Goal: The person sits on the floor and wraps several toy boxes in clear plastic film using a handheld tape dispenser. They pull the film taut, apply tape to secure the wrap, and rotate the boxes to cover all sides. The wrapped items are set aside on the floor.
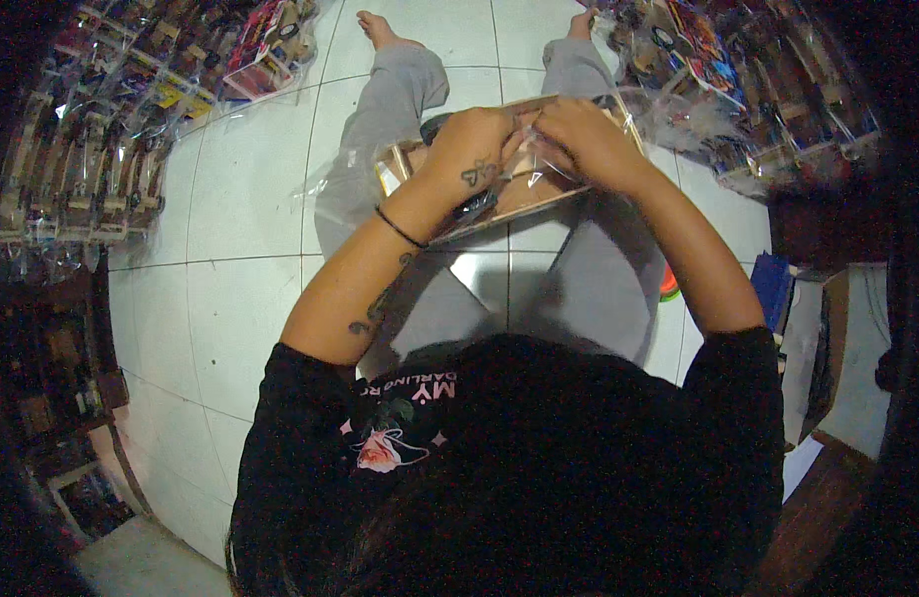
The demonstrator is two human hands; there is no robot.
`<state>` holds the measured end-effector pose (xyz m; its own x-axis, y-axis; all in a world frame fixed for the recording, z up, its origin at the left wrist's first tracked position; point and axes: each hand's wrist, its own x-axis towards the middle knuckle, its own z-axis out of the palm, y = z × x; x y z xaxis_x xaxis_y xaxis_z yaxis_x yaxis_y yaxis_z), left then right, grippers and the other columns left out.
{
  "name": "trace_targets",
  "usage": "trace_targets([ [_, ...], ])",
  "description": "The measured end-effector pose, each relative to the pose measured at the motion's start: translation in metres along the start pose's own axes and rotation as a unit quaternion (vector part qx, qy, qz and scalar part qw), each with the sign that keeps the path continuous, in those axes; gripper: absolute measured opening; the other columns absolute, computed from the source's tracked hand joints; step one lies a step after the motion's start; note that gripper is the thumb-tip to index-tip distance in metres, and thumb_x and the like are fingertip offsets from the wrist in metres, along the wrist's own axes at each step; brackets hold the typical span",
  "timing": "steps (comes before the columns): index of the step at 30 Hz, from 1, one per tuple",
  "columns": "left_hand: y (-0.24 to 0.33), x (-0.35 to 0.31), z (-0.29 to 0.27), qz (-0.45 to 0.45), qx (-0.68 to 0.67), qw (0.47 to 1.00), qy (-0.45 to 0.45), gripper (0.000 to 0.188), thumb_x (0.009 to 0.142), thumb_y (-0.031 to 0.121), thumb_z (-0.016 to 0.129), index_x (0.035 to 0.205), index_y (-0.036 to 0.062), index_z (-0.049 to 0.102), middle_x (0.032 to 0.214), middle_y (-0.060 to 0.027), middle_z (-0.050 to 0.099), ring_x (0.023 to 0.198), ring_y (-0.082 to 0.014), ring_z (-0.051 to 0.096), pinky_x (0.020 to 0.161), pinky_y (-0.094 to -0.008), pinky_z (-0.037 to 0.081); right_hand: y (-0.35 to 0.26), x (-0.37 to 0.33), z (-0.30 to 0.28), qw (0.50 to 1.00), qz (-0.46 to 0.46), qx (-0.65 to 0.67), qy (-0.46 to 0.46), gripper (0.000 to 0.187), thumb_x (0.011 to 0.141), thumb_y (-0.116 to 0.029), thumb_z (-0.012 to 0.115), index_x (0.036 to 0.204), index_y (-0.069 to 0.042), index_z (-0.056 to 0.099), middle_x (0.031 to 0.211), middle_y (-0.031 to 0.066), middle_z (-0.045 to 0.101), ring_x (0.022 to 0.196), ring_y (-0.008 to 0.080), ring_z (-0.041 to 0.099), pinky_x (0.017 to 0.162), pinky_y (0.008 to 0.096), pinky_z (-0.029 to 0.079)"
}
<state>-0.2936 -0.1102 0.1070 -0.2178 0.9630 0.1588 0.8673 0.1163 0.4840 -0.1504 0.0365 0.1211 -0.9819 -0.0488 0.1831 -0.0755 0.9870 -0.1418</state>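
Between my legs lies a boxy wooden toy [539,197] with dark, wheel-like parts at its left side; it looks like a toy truck, partly hidden by my hands. Clear plastic wrapping [340,187] covers it and spreads out loosely to its left. My left hand [476,137] is over the toy's middle, its fingers closed on the plastic. Close beside it, my right hand [583,139] is bent with its fingers curled down and closed on the same wrapping. The fingertips nearly meet, and the exact grip is partly hidden.
Plastic-wrapped wooden toys are piled at the far left [91,169] and far right [778,109]. My grey-trousered legs [390,95] stretch over the white tiled floor [245,189]. A red and green round thing [669,284] sits beside my right leg. Boxes [817,338] stand at the right.
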Motion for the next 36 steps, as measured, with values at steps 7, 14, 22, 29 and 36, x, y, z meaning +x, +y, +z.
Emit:
trace_targets([
  [7,0.023,0.003,0.035,0.046,0.317,0.942,0.103,0.022,0.081,0.024,0.058,0.093,0.0062,0.062,0.094,-0.0157,0.065,0.083,-0.0254,0.065,0.067,-0.0383,0.047,0.033,0.017,0.025,0.982,0.036,0.179,-0.043,0.031,0.090,-0.021,0.056,0.114,-0.001,0.058,0.102,0.0188,0.063,0.093,0.0365,0.059,0.086,0.0406,0.046],
  [14,-0.012,0.040,0.026,0.047,0.197,0.977,-0.061,0.037,0.091,0.033,0.047,0.083,0.0019,0.067,0.079,-0.0202,0.066,0.074,-0.0368,0.065,0.069,-0.0478,0.052,0.022,-0.147,0.014,0.825,0.322,-0.058,0.460,0.043,0.078,-0.014,0.071,0.117,-0.003,0.057,0.116,0.0165,0.058,0.109,0.0342,0.053,0.095,0.0395,0.040],
  [22,-0.015,0.043,0.022,0.024,0.127,0.990,-0.059,0.049,0.096,0.038,0.038,0.081,0.0023,0.068,0.080,-0.0212,0.066,0.076,-0.0373,0.065,0.072,-0.0468,0.052,0.031,-0.375,0.207,0.520,0.808,0.260,0.095,0.079,0.072,-0.052,0.071,0.115,0.011,0.050,0.096,0.0189,0.061,0.073,0.0245,0.061,0.056,0.0379,0.050],
  [29,-0.008,0.040,0.018,0.003,0.112,0.992,-0.058,0.046,0.095,0.035,0.040,0.079,0.0039,0.069,0.081,-0.0211,0.066,0.076,-0.0373,0.066,0.071,-0.0470,0.052,0.059,-0.347,0.163,0.355,0.726,0.409,0.424,0.040,0.079,-0.039,0.072,0.095,-0.005,0.058,0.074,0.0033,0.056,0.058,0.0179,0.055,0.051,0.0319,0.045],
  [36,-0.009,0.037,0.020,0.016,0.084,0.995,-0.047,0.048,0.095,0.037,0.041,0.079,-0.0006,0.066,0.078,-0.0231,0.065,0.076,-0.0405,0.064,0.071,-0.0500,0.051,0.063,-0.130,-0.049,0.783,0.282,0.195,0.518,0.059,0.081,-0.017,0.064,0.135,-0.005,0.045,0.127,0.0122,0.052,0.113,0.0228,0.051,0.097,0.0352,0.041],
])
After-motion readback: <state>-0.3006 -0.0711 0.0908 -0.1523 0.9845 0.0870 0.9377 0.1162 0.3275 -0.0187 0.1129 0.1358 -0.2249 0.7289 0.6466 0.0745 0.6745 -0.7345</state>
